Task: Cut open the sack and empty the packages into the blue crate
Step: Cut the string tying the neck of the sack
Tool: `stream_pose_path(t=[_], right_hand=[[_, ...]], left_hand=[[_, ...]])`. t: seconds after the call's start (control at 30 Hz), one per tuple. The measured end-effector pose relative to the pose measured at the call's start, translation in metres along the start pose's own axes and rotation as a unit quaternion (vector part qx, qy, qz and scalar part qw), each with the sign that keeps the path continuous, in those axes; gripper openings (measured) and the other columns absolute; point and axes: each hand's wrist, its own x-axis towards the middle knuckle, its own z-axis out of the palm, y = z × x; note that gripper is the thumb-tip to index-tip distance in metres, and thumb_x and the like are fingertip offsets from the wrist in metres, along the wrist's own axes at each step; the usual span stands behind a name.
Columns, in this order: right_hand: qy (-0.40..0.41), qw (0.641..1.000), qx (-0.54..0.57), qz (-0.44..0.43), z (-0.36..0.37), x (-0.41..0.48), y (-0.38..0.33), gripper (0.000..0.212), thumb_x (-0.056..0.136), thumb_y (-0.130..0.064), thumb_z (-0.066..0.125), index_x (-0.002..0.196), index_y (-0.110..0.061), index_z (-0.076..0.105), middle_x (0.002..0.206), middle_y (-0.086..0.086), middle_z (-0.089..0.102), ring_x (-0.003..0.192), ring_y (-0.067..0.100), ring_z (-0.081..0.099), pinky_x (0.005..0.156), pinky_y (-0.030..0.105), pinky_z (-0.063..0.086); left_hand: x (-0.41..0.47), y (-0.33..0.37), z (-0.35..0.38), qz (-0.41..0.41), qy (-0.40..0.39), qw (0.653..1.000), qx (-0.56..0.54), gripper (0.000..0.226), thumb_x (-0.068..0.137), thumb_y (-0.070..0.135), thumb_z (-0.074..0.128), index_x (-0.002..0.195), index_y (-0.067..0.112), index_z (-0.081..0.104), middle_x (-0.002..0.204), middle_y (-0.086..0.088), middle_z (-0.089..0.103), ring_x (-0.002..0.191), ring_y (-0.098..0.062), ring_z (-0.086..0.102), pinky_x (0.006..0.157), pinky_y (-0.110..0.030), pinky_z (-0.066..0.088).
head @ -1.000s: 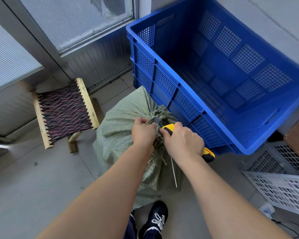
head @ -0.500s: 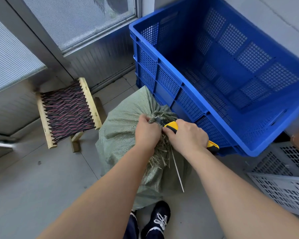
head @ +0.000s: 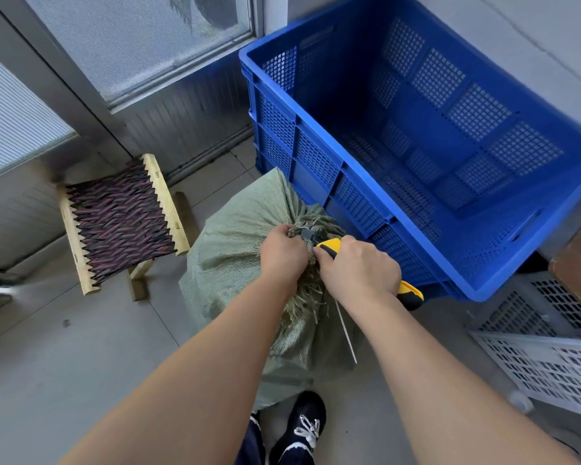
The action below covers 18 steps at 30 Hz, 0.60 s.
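A green woven sack (head: 235,250) stands on the floor in front of me, its neck bunched and tied. My left hand (head: 284,255) grips the gathered neck. My right hand (head: 359,268) holds a yellow and black utility knife (head: 329,245), whose tip is at the tie of the neck. A thin white strip (head: 346,333) hangs down from the neck over frayed fibres. The blue crate (head: 359,182) stands just right of the sack and has nothing inside. The packages are hidden in the sack.
A small wooden stool (head: 118,219) with a woven seat stands to the left. White perforated crates (head: 547,357) lie at the right. A door (head: 141,45) with frosted glass is behind. My shoe (head: 302,427) is below the sack.
Both hands have stayed on the sack's neck, with the knife still at the tie. The view has shifted slightly.
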Motion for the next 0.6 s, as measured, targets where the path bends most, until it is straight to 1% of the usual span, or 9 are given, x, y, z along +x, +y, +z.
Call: stream_pose_path(t=[0.07, 0.1, 0.17, 0.3, 0.37, 0.4, 0.43, 0.5, 0.6], right_hand=[[0.001, 1.000, -0.002, 0.008, 0.004, 0.000, -0.001, 0.051, 0.095, -0.056, 0.039, 0.114, -0.011, 0.053, 0.109, 0.009, 0.065, 0.095, 0.030, 0.063, 0.063, 0.034, 0.036], [0.002, 1.000, -0.001, 0.011, 0.006, 0.000, 0.000, 0.051, 0.096, -0.055, 0.039, 0.115, -0.010, 0.052, 0.110, 0.010, 0.064, 0.096, 0.030, 0.063, 0.063, 0.034, 0.036], [0.002, 1.000, 0.001, 0.015, 0.009, 0.001, 0.001, 0.050, 0.096, -0.054, 0.039, 0.116, -0.010, 0.050, 0.112, 0.010, 0.063, 0.098, 0.030, 0.062, 0.064, 0.035, 0.036], [-0.002, 1.000, 0.008, 0.009, 0.012, 0.004, 0.005, 0.049, 0.096, -0.055, 0.039, 0.116, -0.012, 0.049, 0.114, 0.010, 0.063, 0.101, 0.030, 0.062, 0.065, 0.036, 0.037], [0.007, 1.000, 0.004, 0.002, 0.011, 0.004, 0.008, 0.049, 0.095, -0.056, 0.039, 0.115, -0.013, 0.050, 0.112, 0.009, 0.063, 0.099, 0.030, 0.062, 0.065, 0.035, 0.037], [0.014, 1.000, -0.003, -0.005, 0.009, 0.005, 0.011, 0.049, 0.094, -0.057, 0.039, 0.115, -0.014, 0.050, 0.110, 0.008, 0.063, 0.098, 0.029, 0.062, 0.065, 0.035, 0.037], [0.020, 1.000, -0.011, -0.010, 0.008, 0.005, 0.014, 0.049, 0.094, -0.058, 0.039, 0.114, -0.015, 0.051, 0.108, 0.007, 0.063, 0.097, 0.029, 0.062, 0.064, 0.035, 0.036], [0.027, 0.999, -0.017, -0.012, 0.008, 0.003, 0.019, 0.049, 0.093, -0.059, 0.039, 0.112, -0.016, 0.051, 0.105, 0.006, 0.063, 0.094, 0.028, 0.063, 0.063, 0.034, 0.036], [0.044, 0.999, -0.009, -0.004, 0.009, 0.001, 0.020, 0.049, 0.094, -0.059, 0.039, 0.112, -0.015, 0.051, 0.104, 0.005, 0.063, 0.093, 0.026, 0.062, 0.063, 0.034, 0.036]], left_hand=[[0.000, 0.001, 0.004, 0.001, 0.006, 1.000, 0.005, 0.020, 0.096, 0.014, 0.043, 0.109, 0.013, 0.058, 0.099, -0.009, 0.064, 0.079, -0.022, 0.056, 0.058, -0.026, 0.041], [-0.001, 0.002, 0.006, -0.003, 0.010, 1.000, 0.010, 0.013, 0.096, 0.013, 0.043, 0.088, 0.017, 0.053, 0.088, -0.006, 0.060, 0.082, -0.025, 0.054, 0.063, -0.028, 0.041], [0.000, 0.001, 0.007, -0.007, 0.017, 1.000, 0.023, 0.030, 0.093, 0.010, 0.044, 0.067, 0.022, 0.037, 0.077, -0.004, 0.052, 0.081, -0.026, 0.053, 0.067, -0.033, 0.040], [0.002, 0.001, 0.007, -0.001, 0.021, 0.998, 0.053, 0.027, 0.087, 0.007, 0.043, 0.064, 0.018, 0.037, 0.073, -0.004, 0.049, 0.080, -0.028, 0.052, 0.065, -0.033, 0.038], [0.001, 0.002, 0.007, 0.015, 0.011, 0.998, 0.065, 0.018, 0.087, 0.007, 0.042, 0.069, 0.011, 0.043, 0.071, -0.005, 0.046, 0.075, -0.027, 0.048, 0.061, -0.033, 0.035], [-0.001, 0.005, 0.007, 0.022, 0.003, 0.997, 0.072, 0.011, 0.087, 0.007, 0.041, 0.080, 0.007, 0.049, 0.074, -0.006, 0.048, 0.073, -0.026, 0.048, 0.059, -0.033, 0.035], [-0.001, 0.006, 0.007, 0.030, -0.010, 0.997, 0.071, 0.018, 0.088, 0.006, 0.040, 0.099, 0.007, 0.054, 0.078, -0.006, 0.052, 0.069, -0.025, 0.049, 0.056, -0.032, 0.036], [-0.002, 0.008, 0.006, 0.026, -0.046, 0.996, 0.065, 0.045, 0.090, 0.005, 0.037, 0.130, 0.021, 0.046, 0.089, -0.003, 0.057, 0.057, -0.019, 0.048, 0.048, -0.029, 0.038], [-0.003, 0.014, 0.008, 0.005, -0.048, 0.997, 0.056, 0.052, 0.090, 0.003, 0.036, 0.137, 0.020, 0.049, 0.091, -0.002, 0.060, 0.057, -0.017, 0.050, 0.052, -0.030, 0.041]])
